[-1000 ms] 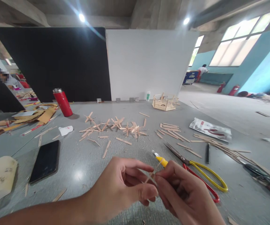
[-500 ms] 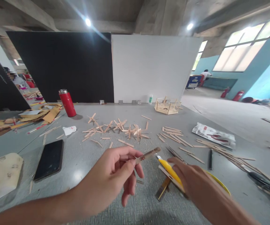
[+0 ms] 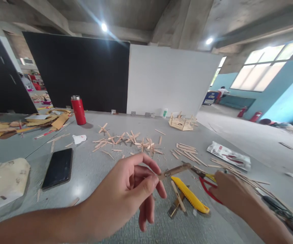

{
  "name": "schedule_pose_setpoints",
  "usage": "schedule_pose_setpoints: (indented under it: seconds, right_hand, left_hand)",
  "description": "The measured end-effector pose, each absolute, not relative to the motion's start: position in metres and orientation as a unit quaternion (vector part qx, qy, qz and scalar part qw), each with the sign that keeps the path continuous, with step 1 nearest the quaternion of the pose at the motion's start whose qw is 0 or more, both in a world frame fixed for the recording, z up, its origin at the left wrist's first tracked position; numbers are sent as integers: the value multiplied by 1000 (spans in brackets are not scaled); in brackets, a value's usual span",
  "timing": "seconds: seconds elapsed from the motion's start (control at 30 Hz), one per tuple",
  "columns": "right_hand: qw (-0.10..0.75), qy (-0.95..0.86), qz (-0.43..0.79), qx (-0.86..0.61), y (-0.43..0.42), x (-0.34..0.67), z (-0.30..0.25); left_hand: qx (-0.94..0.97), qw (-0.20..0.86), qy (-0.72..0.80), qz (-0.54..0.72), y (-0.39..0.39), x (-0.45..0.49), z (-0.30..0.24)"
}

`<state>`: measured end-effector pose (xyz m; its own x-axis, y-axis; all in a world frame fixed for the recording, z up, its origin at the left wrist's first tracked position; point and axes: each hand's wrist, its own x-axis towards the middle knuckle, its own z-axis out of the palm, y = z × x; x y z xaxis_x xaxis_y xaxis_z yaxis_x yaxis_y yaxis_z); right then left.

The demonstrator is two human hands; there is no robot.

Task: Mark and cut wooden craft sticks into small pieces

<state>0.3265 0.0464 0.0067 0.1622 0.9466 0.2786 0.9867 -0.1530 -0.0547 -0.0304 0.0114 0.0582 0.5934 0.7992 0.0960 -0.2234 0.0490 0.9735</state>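
My left hand (image 3: 141, 189) is closed, pinching a flat wooden craft stick (image 3: 175, 171) between thumb and forefinger above the table. Farther right, my right hand (image 3: 228, 186) grips the red and yellow handles of a pair of scissors (image 3: 207, 183), whose blades point left toward the stick's end. Between my hands lies a yellow utility knife (image 3: 190, 196) on the table. Beside it a wooden stick (image 3: 178, 196) rests across a dark, flat piece whose kind I cannot make out.
Craft sticks (image 3: 133, 139) in crossed clusters lie ahead, with loose sticks (image 3: 187, 149) to their right. A stick-built frame (image 3: 182, 122), a red bottle (image 3: 78, 111), a black phone (image 3: 58, 167), a white packet (image 3: 229, 156) and a black-handled tool (image 3: 276, 205) stand or lie around.
My right hand has moved right, off the yellow utility knife and onto the scissors' handles. The knife now lies uncovered. My left hand has shifted slightly right with the craft stick.
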Motion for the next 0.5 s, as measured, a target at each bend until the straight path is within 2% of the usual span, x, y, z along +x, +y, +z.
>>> schedule_pose_setpoints:
  seconds: [0.17,0.33,0.43,0.5]
  right_hand:
    - [176,-618,-78,-762,44,312,55]
    - [243,-640,4,-729,41,285,51]
    - [295,-674,112,-668,33,264,47]
    - [345,-688,237,-592,22,251,46]
  left_hand:
    - [592,657,252,393,11,-34,62]
    - [597,654,256,388,12,-32,62]
    - [602,654,269,371,13,-31,63]
    - [607,642,280,376,13,-32,64]
